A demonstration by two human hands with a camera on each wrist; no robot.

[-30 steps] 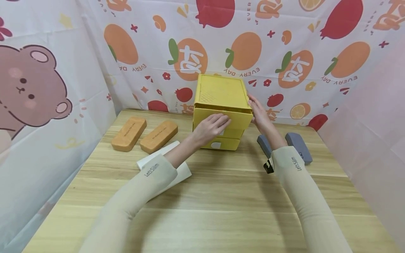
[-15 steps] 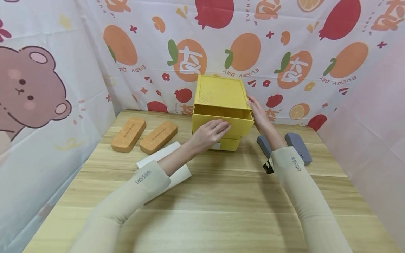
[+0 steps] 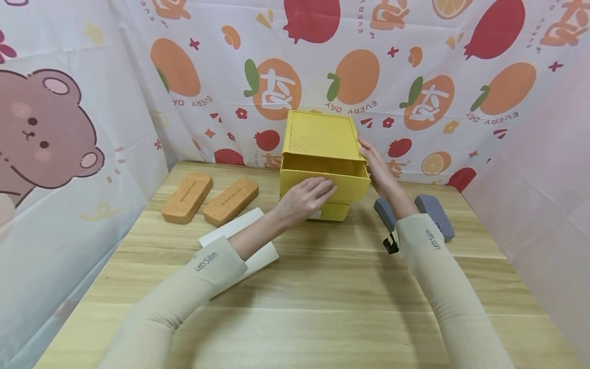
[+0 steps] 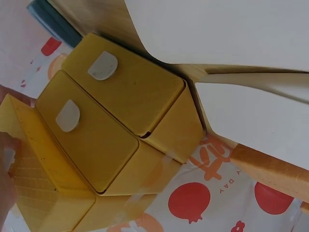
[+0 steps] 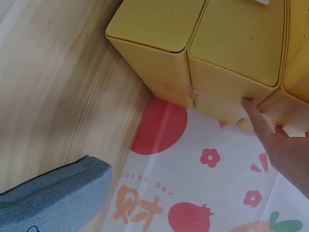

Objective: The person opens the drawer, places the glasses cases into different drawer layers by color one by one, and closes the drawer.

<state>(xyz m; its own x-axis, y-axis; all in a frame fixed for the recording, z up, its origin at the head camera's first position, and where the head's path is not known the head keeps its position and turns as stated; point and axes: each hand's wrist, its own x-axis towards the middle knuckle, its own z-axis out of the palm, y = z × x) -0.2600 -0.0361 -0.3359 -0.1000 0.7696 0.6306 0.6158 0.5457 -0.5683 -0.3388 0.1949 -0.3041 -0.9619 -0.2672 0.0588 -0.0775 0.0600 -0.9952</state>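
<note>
A yellow drawer box [image 3: 322,134] stands at the back middle of the table, its stacked drawers facing me. Its top drawer [image 3: 352,185] is pulled partway out, and a dark gap shows under the lid. At that drawer's front, my left hand [image 3: 306,199] holds the white tab [image 4: 8,157] with curled fingers. Lower drawer fronts carry similar white tabs [image 4: 67,115]. My right hand [image 3: 377,165] rests against the box's right side; the right wrist view has its extended index finger [image 5: 258,121] touching the yellow wall.
Two orange-brown oblong cases [image 3: 188,197] lie at the left. White flat pieces [image 3: 260,261] lie partly under my left forearm. Two grey-blue cases [image 3: 433,215] lie at the right, beside my right forearm. A fruit-printed cloth [image 3: 198,128] hangs behind the box.
My left hand has drawn the top drawer out toward me, mostly during the first half second. The right hand has stayed against the box's side.
</note>
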